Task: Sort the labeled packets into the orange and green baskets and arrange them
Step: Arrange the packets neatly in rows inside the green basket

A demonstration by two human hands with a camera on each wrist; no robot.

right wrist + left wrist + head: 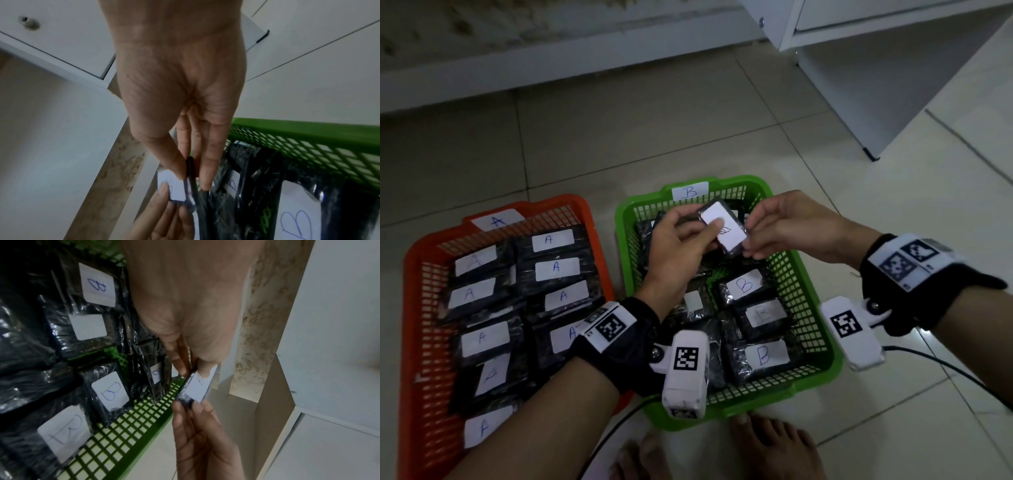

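Both hands on one packet (723, 227), held up over the far end of the green basket (822, 329). Left hand (681, 246) grips it from the left side, thumb lying on the white label, fingers behind. Right hand (791, 226) pinches the right edge between thumb and fingertips; the right wrist view shows the dark edge of the packet clamped between thumb and forefinger. The label mark is partly under the left thumb; it looks like a B turned sideways but I can't say for sure. Packet is tilted, clear of the ones below it.

Green basket carries a B tag (690, 191) on its far rim. Inside: black packets labeled B (766, 354) in a column along the right wall, more along the far end, one with its label blank (693, 301) near the middle. Bare green mesh shows between some of them.

Orange basket (414, 308) sits just left of the green one, A tag (497, 221) on its far rim, packets labeled A (556, 267) laid flat in two columns.

Both baskets are on a tiled floor (619, 137). Bare feet (774, 445) at the near edge, white cabinet (893, 68) at far right.
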